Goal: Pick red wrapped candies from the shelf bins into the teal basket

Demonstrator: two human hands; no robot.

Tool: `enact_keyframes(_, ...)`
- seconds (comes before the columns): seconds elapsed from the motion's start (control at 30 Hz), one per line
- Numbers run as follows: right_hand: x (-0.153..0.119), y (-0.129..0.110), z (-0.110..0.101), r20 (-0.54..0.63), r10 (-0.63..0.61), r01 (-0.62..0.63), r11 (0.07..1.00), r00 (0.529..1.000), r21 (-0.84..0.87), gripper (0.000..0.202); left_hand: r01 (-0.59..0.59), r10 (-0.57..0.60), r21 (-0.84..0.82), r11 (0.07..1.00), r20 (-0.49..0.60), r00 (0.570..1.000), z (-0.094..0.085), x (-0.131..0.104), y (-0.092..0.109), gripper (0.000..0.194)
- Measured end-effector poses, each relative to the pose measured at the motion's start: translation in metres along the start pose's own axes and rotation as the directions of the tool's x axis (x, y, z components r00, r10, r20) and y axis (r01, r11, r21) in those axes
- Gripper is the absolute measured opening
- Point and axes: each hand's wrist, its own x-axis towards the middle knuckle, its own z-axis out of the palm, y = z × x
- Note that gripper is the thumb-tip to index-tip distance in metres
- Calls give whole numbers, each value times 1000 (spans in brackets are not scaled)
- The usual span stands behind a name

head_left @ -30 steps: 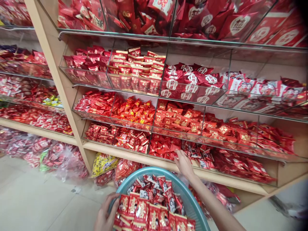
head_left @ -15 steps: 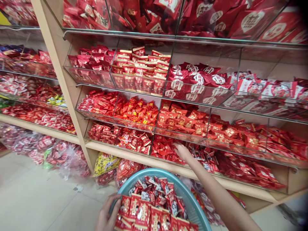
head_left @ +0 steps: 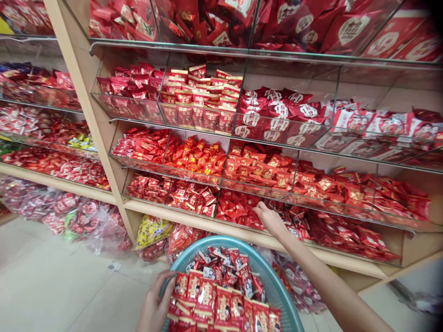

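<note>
A round teal plastic basket (head_left: 282, 288) is at the bottom centre, with small red-and-white wrapped candies (head_left: 221, 267) at its back and larger red-and-gold packets (head_left: 223, 306) in front. My left hand (head_left: 157, 295) is closed on the basket's left rim, thumb on the inside. Over at the lowest shelf, my right hand (head_left: 270, 219) is down among red wrapped candies (head_left: 238, 207) in a clear-walled bin. Its fingers are bent and close together, tips partly hidden, so I cannot see what they hold.
Clear shelf dividers and lips (head_left: 277, 143) rise in tiers above my right hand, full of red packets. A wooden ledge (head_left: 207, 224) runs between basket and bins. Filled plastic bags (head_left: 152, 230) sit on the floor under it. A wooden upright (head_left: 90, 110) stands left.
My right hand has shifted slightly right within the lowest bin, and its forearm sits further right. My left hand keeps its place on the basket rim.
</note>
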Motion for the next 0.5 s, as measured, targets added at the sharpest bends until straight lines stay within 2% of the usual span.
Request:
enact_keyframes(0.13, -32, -18, -9, -165, 18, -8, 998, 986, 62, 30, 12, -12, -12, 1000, -5, 1000, 0, 0, 1, 33)
enact_keyframes(0.27, -87, -39, -8, -293, 91, 7, 948, 952, 317, 28, 23, -23, 1, 1000, 12, 1000, 0, 1, -2, 35)
enact_keyframes(0.37, -134, -55, 2, -233, 165, -27, 864, 958, 502, 25, 24, -25, 16, 1000, 18, 1000, 1, 2, -3, 35)
enact_keyframes(0.5, -191, -81, 25, -73, 318, -179, 691, 945, 700, 25, -4, 3, 48, 999, 26, 1000, 1, 3, -2, 35)
